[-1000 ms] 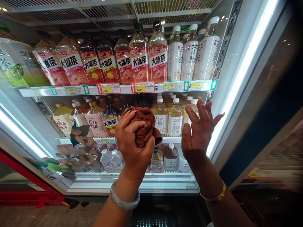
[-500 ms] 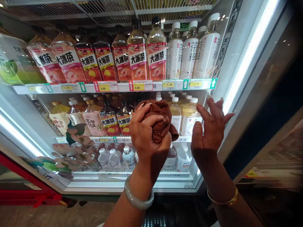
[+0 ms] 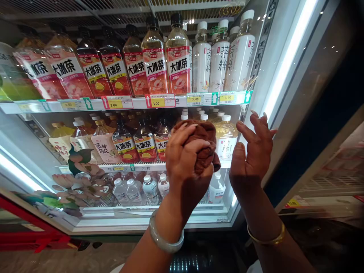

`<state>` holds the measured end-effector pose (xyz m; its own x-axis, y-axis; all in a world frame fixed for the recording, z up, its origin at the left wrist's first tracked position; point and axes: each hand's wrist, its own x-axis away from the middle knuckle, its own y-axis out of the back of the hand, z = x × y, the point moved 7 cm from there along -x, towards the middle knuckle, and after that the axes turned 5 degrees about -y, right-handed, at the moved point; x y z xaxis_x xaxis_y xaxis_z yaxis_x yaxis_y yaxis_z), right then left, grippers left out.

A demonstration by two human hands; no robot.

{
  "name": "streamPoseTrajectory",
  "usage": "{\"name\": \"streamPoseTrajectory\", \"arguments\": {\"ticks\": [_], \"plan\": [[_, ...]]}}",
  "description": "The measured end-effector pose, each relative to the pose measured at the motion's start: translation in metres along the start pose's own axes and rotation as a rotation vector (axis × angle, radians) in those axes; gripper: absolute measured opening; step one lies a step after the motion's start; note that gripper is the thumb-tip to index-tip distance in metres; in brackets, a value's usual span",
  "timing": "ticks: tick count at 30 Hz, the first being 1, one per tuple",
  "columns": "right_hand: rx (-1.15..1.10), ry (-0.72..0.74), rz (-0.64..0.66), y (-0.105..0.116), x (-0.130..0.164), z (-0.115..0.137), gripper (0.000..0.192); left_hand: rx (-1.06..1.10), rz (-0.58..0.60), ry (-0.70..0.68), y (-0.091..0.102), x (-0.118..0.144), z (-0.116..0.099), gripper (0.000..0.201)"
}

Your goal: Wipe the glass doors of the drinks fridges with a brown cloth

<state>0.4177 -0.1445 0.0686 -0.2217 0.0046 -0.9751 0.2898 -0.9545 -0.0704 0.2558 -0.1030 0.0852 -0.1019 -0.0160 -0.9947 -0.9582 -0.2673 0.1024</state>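
Note:
A crumpled brown cloth (image 3: pixel 205 157) is bunched in my left hand (image 3: pixel 186 163), whose fingers wrap round it; a grey-white bangle circles that wrist. My right hand (image 3: pixel 250 155) is raised just to the right, fingers apart and holding nothing, with a gold bracelet on its wrist. Both hands are held up before a lit drinks cooler. Past the cloth, white-capped bottles (image 3: pixel 226 138) of pale yellow drink stand on the middle shelf, partly hidden by my left hand.
The upper shelf (image 3: pixel 136 101) carries price tags and several iced tea bottles (image 3: pixel 155 62). Clear bottles (image 3: pixel 133 190) stand on the bottom shelf. A flower decal (image 3: pixel 82 182) covers the lower left glass. A dark door frame (image 3: pixel 309 125) runs along the right; red fixtures (image 3: pixel 31 227) lie lower left.
My left hand and the cloth have shifted a little to the right, closer to my right hand. The view has turned slightly, so the cooler's shelves appear further left.

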Motion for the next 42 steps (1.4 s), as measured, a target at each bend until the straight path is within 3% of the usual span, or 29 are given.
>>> {"name": "streamPoseTrajectory", "arguments": {"ticks": [3, 6, 9, 12, 14, 16, 19, 21, 24, 29, 31, 35, 37, 39, 42], "plan": [[-0.026, -0.032, -0.007, 0.002, -0.001, -0.006, 0.044, 0.109, 0.144, -0.074, -0.024, 0.010, -0.015, 0.030], [-0.019, -0.083, -0.029, 0.009, -0.004, -0.011, 0.042, 0.175, 0.192, -0.072, -0.038, 0.019, -0.024, 0.028], [0.028, -0.079, -0.035, 0.013, -0.007, -0.013, 0.041, 0.079, 0.095, -0.072, -0.023, 0.016, -0.016, 0.031], [0.050, -0.073, 0.006, 0.009, -0.007, -0.014, 0.042, -0.101, -0.092, 0.024, 0.004, 0.008, 0.004, 0.040], [0.062, -0.065, 0.025, 0.004, -0.005, -0.014, 0.043, -0.153, -0.133, 0.083, 0.010, 0.007, 0.012, 0.043], [0.066, -0.052, 0.024, 0.002, -0.004, -0.013, 0.043, -0.116, -0.062, 0.055, -0.001, 0.008, 0.006, 0.040], [0.039, -0.052, 0.010, 0.003, -0.005, -0.014, 0.042, 0.044, 0.121, -0.078, -0.032, 0.017, -0.020, 0.035], [0.019, -0.072, 0.002, 0.006, -0.007, -0.016, 0.042, 0.124, 0.169, -0.111, -0.042, 0.022, -0.031, 0.035], [-0.001, -0.070, -0.002, 0.009, -0.009, -0.016, 0.041, 0.069, 0.120, -0.075, -0.033, 0.020, -0.023, 0.035], [-0.015, -0.069, 0.011, 0.007, -0.008, -0.014, 0.041, -0.144, -0.128, 0.105, 0.010, 0.005, 0.011, 0.047], [-0.007, -0.070, 0.010, 0.006, -0.007, -0.014, 0.041, -0.146, -0.104, 0.124, 0.006, 0.005, 0.012, 0.051], [-0.007, -0.059, 0.004, 0.008, -0.008, -0.012, 0.039, -0.023, 0.122, -0.051, -0.033, 0.019, -0.017, 0.039], [-0.007, -0.071, -0.003, 0.009, -0.009, -0.012, 0.038, 0.028, 0.160, -0.093, -0.043, 0.025, -0.026, 0.037], [0.000, -0.082, -0.003, 0.010, -0.009, -0.011, 0.039, 0.014, 0.136, -0.062, -0.039, 0.024, -0.022, 0.039], [-0.021, -0.027, 0.027, 0.009, -0.008, 0.000, 0.043, -0.064, 0.024, 0.052, -0.016, 0.014, -0.005, 0.045]]}}
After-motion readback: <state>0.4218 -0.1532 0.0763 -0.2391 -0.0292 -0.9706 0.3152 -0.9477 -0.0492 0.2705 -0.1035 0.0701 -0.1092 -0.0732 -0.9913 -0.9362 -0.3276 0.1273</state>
